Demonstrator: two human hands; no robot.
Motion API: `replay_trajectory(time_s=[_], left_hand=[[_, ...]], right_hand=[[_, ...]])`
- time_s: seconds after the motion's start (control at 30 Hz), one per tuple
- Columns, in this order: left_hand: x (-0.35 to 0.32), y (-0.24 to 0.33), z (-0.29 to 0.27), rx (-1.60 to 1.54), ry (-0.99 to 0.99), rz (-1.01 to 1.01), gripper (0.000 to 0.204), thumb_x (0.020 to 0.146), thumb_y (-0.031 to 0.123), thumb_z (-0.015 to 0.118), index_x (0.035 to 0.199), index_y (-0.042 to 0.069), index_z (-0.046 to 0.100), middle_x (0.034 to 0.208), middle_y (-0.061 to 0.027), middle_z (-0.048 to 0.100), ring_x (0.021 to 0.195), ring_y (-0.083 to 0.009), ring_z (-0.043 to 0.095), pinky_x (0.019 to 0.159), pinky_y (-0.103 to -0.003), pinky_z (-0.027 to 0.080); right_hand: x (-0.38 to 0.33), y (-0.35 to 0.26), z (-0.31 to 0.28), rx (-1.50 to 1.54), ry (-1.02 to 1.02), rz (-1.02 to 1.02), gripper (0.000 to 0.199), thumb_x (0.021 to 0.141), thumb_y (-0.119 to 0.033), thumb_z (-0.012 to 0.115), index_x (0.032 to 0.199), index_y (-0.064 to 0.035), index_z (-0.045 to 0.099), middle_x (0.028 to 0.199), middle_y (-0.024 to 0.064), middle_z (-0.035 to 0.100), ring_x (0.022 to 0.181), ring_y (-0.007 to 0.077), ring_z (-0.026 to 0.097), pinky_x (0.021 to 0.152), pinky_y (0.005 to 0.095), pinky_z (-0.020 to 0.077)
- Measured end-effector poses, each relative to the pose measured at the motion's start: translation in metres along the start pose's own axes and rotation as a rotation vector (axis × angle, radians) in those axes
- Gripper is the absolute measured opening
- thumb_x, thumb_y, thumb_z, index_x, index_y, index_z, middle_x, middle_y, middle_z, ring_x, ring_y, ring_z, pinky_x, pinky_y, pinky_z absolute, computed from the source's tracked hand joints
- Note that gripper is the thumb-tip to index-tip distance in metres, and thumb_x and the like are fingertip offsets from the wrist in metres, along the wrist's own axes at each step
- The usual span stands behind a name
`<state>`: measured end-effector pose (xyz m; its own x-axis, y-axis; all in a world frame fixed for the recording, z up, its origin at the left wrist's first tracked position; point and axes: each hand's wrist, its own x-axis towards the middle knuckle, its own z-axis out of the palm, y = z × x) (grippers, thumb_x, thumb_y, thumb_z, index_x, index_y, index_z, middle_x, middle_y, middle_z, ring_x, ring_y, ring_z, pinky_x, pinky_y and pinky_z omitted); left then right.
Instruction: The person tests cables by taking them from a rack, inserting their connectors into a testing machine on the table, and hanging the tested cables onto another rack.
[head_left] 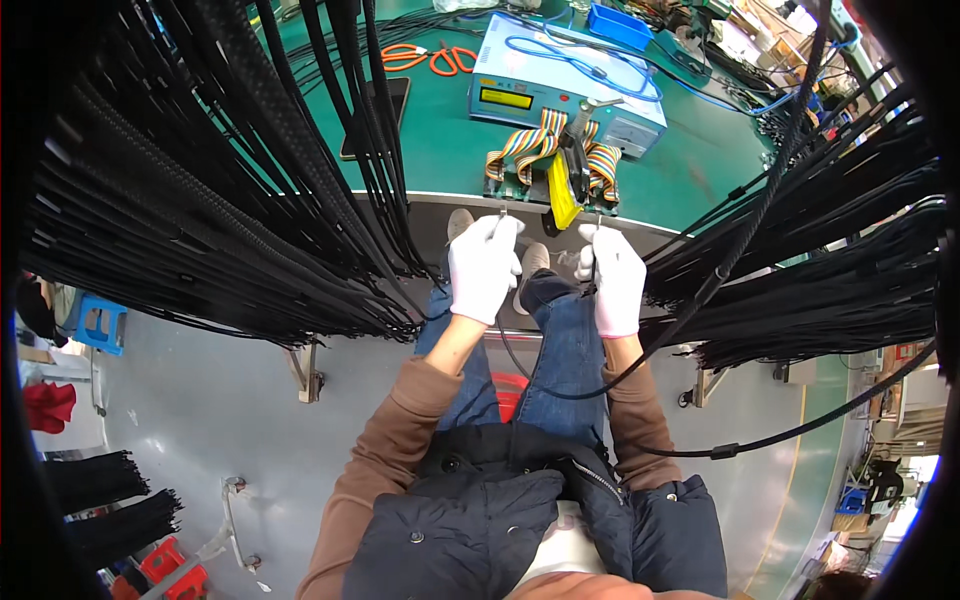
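My left hand (484, 268), in a white glove, pinches a cable end whose small metal connector (503, 212) points at the green board at the table edge. My right hand (617, 278), gloved too, grips another cable end, with its metal plug (599, 219) just below the board's right side. Whether either plug touches the board's sockets I cannot tell. From my left hand a black cable (575, 397) loops down over my lap, then up to the right. Between the hands, a yellow piece (562, 195) hangs on a clamp fixture (574, 160) with striped ribbon cables (525, 143).
A light-blue tester box (570, 80) with a lit display stands on the green table (440, 150). Orange-handled scissors (452, 60) and a dark phone-like slab (376, 118) lie to its left. Dense bundles of black cables (190, 210) hang at left and right (820, 270).
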<state>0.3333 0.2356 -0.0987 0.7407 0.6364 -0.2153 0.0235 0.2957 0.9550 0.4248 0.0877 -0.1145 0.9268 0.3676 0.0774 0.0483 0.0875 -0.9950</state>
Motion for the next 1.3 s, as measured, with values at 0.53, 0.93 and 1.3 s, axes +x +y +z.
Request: replay_trajectory(time_s=[0.53, 0.93, 1.3], left_hand=[[0.031, -0.01, -0.003, 0.586, 0.168, 0.506, 0.021, 0.084, 0.014, 0.062, 0.075, -0.004, 0.063, 0.061, -0.0069, 0.06, 0.051, -0.0161, 0.044, 0.052, -0.03, 0.039], [0.036, -0.008, 0.002, 0.495, 0.175, 0.564, 0.021, 0.086, 0.015, 0.062, 0.075, -0.002, 0.065, 0.06, -0.0072, 0.06, 0.047, -0.0166, 0.044, 0.048, -0.029, 0.038], [-0.044, -0.111, 0.014, 0.712, -1.031, 0.44, 0.028, 0.091, 0.019, 0.053, 0.112, 0.002, 0.06, 0.089, -0.0163, 0.065, 0.076, -0.0305, 0.062, 0.069, -0.039, 0.049]], right_hand=[[0.008, 0.0, 0.004, -0.336, 0.024, -0.235, 0.016, 0.091, -0.007, 0.059, 0.096, 0.0027, 0.071, 0.071, 0.0025, 0.061, 0.057, 0.0089, 0.045, 0.054, 0.0221, 0.0366], [0.016, 0.01, -0.004, -0.569, 0.145, -0.435, 0.013, 0.086, -0.006, 0.064, 0.093, 0.0042, 0.069, 0.076, 0.0046, 0.065, 0.061, 0.0123, 0.05, 0.06, 0.0236, 0.0429], [0.018, -0.036, -0.007, -1.015, 0.089, -0.562, 0.014, 0.086, -0.013, 0.065, 0.087, -0.0006, 0.07, 0.081, 0.0079, 0.069, 0.061, 0.0198, 0.058, 0.059, 0.0299, 0.047]])
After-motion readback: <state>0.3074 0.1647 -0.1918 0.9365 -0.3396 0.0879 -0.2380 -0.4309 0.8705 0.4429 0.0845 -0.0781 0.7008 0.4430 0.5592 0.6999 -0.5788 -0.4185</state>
